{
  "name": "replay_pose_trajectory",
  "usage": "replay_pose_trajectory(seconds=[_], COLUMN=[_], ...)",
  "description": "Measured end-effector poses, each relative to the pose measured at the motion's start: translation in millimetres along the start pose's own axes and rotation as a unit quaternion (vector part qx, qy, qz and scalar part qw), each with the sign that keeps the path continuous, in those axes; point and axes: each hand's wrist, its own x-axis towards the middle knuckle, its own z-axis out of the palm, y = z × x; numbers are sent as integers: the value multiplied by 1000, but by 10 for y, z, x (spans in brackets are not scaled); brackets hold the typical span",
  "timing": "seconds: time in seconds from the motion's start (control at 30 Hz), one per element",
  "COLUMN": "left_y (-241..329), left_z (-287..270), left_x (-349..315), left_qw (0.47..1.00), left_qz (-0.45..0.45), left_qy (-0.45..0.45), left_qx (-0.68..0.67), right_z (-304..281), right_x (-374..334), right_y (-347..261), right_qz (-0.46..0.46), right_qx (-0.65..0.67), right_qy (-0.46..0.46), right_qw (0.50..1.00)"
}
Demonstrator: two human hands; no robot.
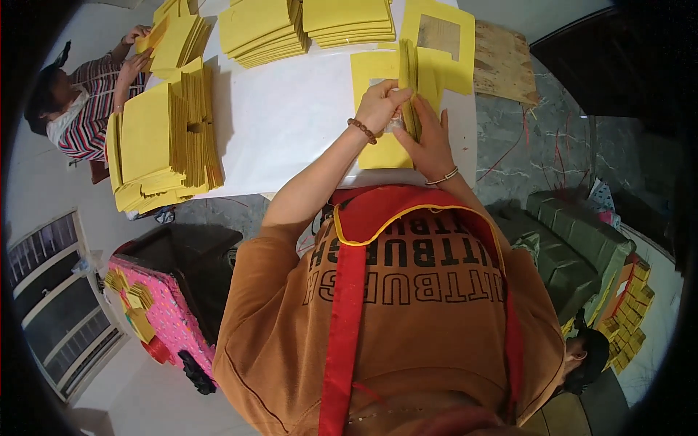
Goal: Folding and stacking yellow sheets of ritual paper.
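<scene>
On the table, both my hands are at a narrow stack of folded yellow paper (408,69) standing on its edge. My left hand (379,110) is closed on its left side, with thumb and fingertips at the upper edge. My right hand (432,142) holds the lower part, its thumb to the left and its fingers along the right side. Beneath lies a flat yellow sheet (385,154) with a grey patch, partly covered by my hands. Further yellow sheets (435,69) fan out to the right of the stack.
White-covered table (276,116) carries tall yellow stacks (149,134) at left and more piles (262,33) at the far side. A yellow sheet with a window (465,43) overlaps a wooden board (505,62). Another person (87,116) handles yellow paper at far left; a second person's head (587,356) shows lower right.
</scene>
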Motion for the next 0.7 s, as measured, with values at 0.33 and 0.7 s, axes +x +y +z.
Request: replay_pose_trajectory(seconds=[0.33, 0.7], left_y=[-253, -230], left_z=[-48, -13], left_x=[18, -4], left_qw=[996, 989], left_qz=[20, 23], left_qy=[53, 68], left_qx=[-62, -128], right_z=[24, 17], right_x=[75, 172], right_y=[279, 129], right_qz=[157, 276], right_qx=[471, 609], right_qy=[139, 124], right_qw=[857, 733])
